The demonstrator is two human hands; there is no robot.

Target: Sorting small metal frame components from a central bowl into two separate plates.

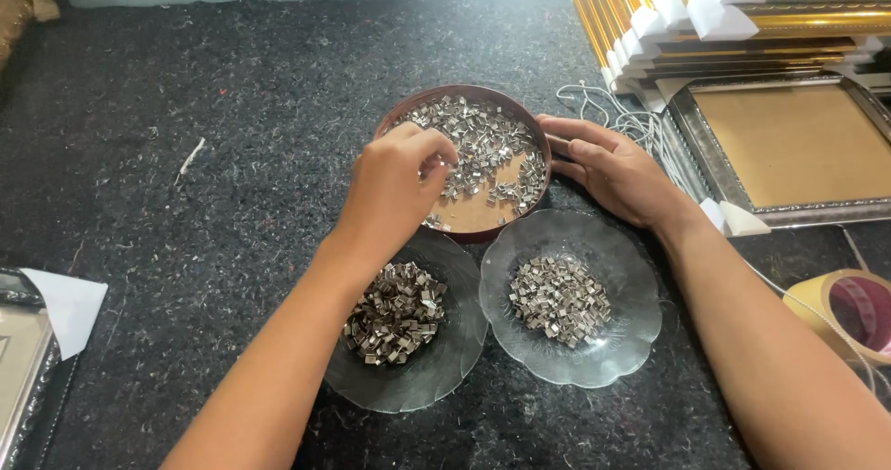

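Our left hand [394, 187] pinches small metal clips [483, 150] in the brown round tray [543, 150]; our right hand [613, 168] rests open against its rim.

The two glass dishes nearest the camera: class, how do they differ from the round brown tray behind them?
The glass dishes are clear with scalloped rims; the brown tray is opaque with a plain round rim. Each dish holds one small heap of clips; the tray's clips are spread wider. Both hands are at the tray, neither at the dishes. All hold small metal clips.
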